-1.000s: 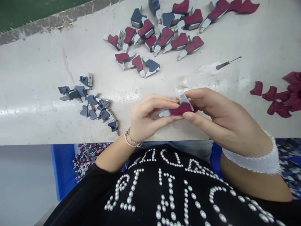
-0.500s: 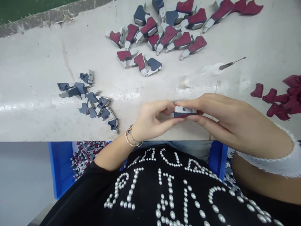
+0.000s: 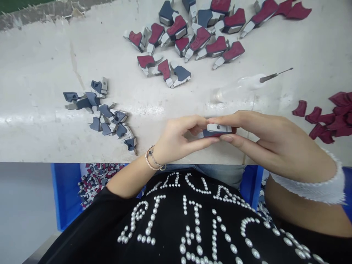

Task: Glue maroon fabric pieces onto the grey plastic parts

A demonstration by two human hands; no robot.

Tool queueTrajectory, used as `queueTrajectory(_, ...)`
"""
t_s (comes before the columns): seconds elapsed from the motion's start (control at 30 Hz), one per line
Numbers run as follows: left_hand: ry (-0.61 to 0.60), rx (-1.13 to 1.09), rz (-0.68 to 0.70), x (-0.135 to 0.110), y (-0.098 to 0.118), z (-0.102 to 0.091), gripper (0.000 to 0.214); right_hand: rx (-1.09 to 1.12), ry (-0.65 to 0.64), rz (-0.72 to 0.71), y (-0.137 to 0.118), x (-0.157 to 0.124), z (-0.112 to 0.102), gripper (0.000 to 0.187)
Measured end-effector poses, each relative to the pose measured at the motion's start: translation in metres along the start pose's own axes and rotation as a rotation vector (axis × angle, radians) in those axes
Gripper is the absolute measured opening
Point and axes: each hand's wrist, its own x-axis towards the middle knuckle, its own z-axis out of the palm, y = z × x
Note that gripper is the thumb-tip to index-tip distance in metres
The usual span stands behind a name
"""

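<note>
Both hands pinch one small plastic part [image 3: 217,129] just above the near edge of the white table [image 3: 41,66]. The part shows a grey top face with a hole, a dark blue body and a sliver of maroon. My left hand [image 3: 178,141] grips its left end with thumb and fingers. My right hand [image 3: 264,141] holds its right side, index finger along the top and thumb underneath. A bracelet circles my left wrist and a white cuff my right.
Several blue-grey parts [image 3: 106,117] lie to the left. A heap of maroon-covered assembled parts [image 3: 192,36] fills the far middle. Loose maroon covers [image 3: 327,117] sit at the right. A clear-handled pointed tool [image 3: 247,82] lies beyond my hands. A blue bin [image 3: 66,190] of parts stands below the table.
The part has been turned in my fingers from maroon face up to grey face up. Both hands sank slightly toward the table edge.
</note>
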Motion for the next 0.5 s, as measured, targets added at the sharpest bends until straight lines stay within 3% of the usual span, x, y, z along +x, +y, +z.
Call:
queueTrajectory(0.13, 0.001, 0.025, 0.07, 0.0007, -0.0002, -0.0003, 0.025, 0.023, 0.012, 0.021, -0.004, -0.001, 0.0051, 0.036)
queueTrajectory(0.33, -0.044, -0.05, 0.022, -0.0003, 0.0025, -0.0006, 0.028, 0.072, 0.011, 0.054, -0.0072, 0.0001, 0.0069, 0.031)
queueTrajectory(0.5, -0.031, -0.027, 0.059, 0.0009, 0.002, -0.0017, 0.028, 0.107, 0.025, 0.074, -0.0083, 0.0023, 0.0095, 0.026)
